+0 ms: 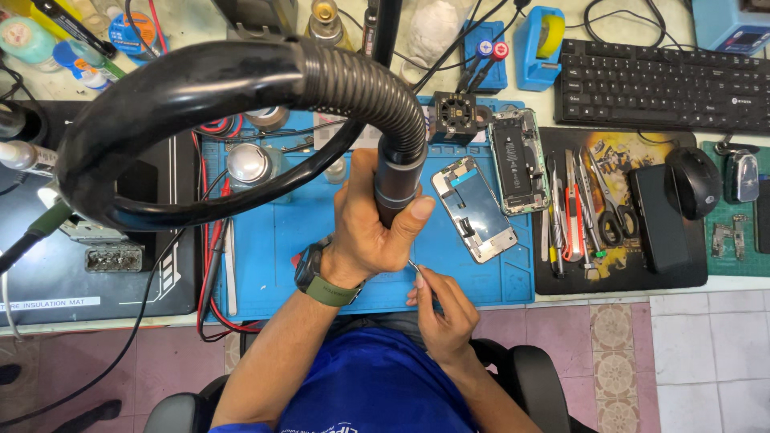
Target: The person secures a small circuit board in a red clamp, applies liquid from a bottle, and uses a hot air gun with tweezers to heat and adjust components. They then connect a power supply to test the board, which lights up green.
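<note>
Blue mat [265, 248] | left hand [365, 232] clenching hose nozzle [397, 180] | right hand [441, 309] pinching tweezers [415, 267] | risk: hose [200, 88] tugging, nozzle possibly swinging onto phone [473, 208]

Left hand [370, 232] wraps the grey handle [397, 180] of a hot-air tool, ribbed black hose [241, 76] looping up and left; right hand [441, 309] pinches thin tweezers [414, 266] just below it; both over blue work mat [273, 248]; opened phone screen [473, 208] and phone body [517, 160] lie beside each other on mat; black keyboard [662, 84] beyond; tools on dark mat [585, 204] to the right.
</note>
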Demonstrator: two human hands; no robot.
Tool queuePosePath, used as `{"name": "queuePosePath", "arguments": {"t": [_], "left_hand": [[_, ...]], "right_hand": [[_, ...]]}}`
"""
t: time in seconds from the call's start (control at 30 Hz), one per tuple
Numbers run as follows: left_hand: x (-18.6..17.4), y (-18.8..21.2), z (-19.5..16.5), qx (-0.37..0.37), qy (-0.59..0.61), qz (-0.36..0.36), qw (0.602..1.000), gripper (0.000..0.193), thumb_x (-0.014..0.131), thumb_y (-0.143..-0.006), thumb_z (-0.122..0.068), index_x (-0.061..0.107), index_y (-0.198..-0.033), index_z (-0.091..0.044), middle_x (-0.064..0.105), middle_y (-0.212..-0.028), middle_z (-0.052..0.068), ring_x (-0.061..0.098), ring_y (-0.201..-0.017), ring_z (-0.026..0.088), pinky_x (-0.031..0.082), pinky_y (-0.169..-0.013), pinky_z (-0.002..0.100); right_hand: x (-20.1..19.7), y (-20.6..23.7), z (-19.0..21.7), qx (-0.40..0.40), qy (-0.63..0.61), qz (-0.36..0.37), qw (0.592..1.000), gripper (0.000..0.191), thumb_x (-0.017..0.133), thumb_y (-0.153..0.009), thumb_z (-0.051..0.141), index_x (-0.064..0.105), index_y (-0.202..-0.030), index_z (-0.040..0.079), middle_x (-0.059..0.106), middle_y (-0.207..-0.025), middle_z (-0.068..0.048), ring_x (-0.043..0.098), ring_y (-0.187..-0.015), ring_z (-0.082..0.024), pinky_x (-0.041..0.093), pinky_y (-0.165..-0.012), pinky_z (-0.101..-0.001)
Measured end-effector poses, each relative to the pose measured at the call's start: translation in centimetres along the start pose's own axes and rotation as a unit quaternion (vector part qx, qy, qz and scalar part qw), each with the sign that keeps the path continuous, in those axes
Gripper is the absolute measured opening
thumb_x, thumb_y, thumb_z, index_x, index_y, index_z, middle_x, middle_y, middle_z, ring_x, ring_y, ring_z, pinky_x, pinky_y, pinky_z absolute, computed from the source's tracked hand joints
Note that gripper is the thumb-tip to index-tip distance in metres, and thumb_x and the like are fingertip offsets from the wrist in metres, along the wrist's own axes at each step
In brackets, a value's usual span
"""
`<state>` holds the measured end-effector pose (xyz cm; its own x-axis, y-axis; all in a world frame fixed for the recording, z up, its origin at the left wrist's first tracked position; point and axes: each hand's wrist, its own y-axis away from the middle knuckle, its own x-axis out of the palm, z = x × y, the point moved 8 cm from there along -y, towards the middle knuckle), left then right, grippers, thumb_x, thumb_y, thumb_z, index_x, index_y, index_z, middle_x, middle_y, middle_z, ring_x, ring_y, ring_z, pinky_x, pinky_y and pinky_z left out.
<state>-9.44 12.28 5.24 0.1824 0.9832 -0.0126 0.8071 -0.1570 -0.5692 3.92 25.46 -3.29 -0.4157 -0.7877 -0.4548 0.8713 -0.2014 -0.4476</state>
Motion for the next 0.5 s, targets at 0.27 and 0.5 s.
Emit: {"name": "queuePosePath", "arguments": {"t": [0.27, 0.5], "left_hand": [[0.53, 0.14, -0.05, -0.004, 0.024, 0.003, 1.0, 0.041, 0.07, -0.104, -0.034, 0.049, -0.119, -0.002, 0.064, -0.083, 0.004, 0.065, -0.07, 0.011, 0.052, -0.063, 0.025], [-0.04, 0.01, -0.21, 0.026, -0.027, 0.007, 0.999, 0.043, 0.072, -0.102, -0.033, 0.049, -0.12, -0.001, 0.062, -0.084, 0.004, 0.062, -0.068, 0.013, 0.049, -0.061, 0.027]], "right_hand": [[0.03, 0.09, 0.33, 0.009, 0.003, -0.007, 1.0, 0.021, 0.065, -0.096, -0.01, 0.069, -0.116, -0.007, 0.07, -0.088, -0.012, 0.072, -0.071, -0.013, 0.062, -0.061, -0.0242], [-0.14, -0.02, 0.3, 0.01, 0.017, -0.009, 1.0, 0.02, 0.065, -0.095, -0.011, 0.07, -0.114, -0.007, 0.071, -0.087, -0.012, 0.071, -0.069, -0.013, 0.06, -0.06, -0.0244]]}}
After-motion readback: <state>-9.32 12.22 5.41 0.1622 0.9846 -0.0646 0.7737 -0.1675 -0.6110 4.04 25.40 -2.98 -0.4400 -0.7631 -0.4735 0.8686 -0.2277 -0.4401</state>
